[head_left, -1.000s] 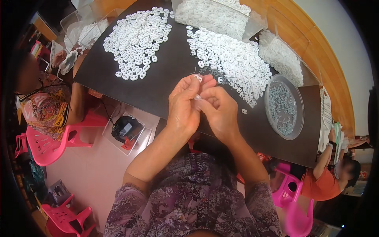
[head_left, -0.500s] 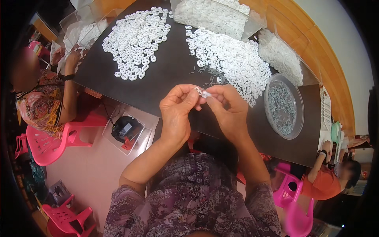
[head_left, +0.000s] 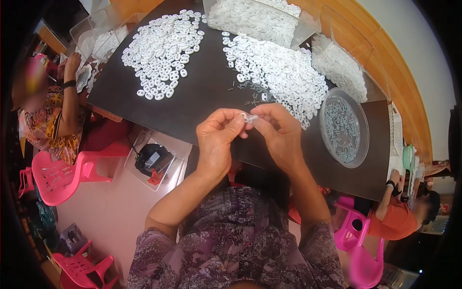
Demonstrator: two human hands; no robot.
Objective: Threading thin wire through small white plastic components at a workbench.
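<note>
Two hands are raised together over the near edge of the dark bench (head_left: 202, 96). At far left a co-worker in a patterned top (head_left: 45, 125) is seated on a pink chair (head_left: 57, 176), one hand up at a clear tray (head_left: 91, 38) on the bench corner. On the floor below the bench edge a clear box with a black device (head_left: 151, 161) is seen. On the bench a spread of white ring pieces (head_left: 163, 50) lies at left.

The left hand (head_left: 216, 142) is clenched in a pinch, thumb and forefinger closed on a small white piece (head_left: 249, 117). The piece is held between the fingertips of both hands, above the bench edge, just in front of the second pile. The right hand (head_left: 279, 135) is also pinched on the same piece from the other side, its fingers touching the left hand's.

Behind the hands a second, larger heap of white rings (head_left: 279, 72) is spread, with a few small metal pins (head_left: 250, 91) loose beside it. Clear bins of more white parts (head_left: 255, 19) stand at the back. To the right a round clear dish of small metal pins (head_left: 344, 127) sits on the bench, well apart from the hands. At far right a person in an orange top (head_left: 397, 219) is seated by pink chairs (head_left: 358, 241).
</note>
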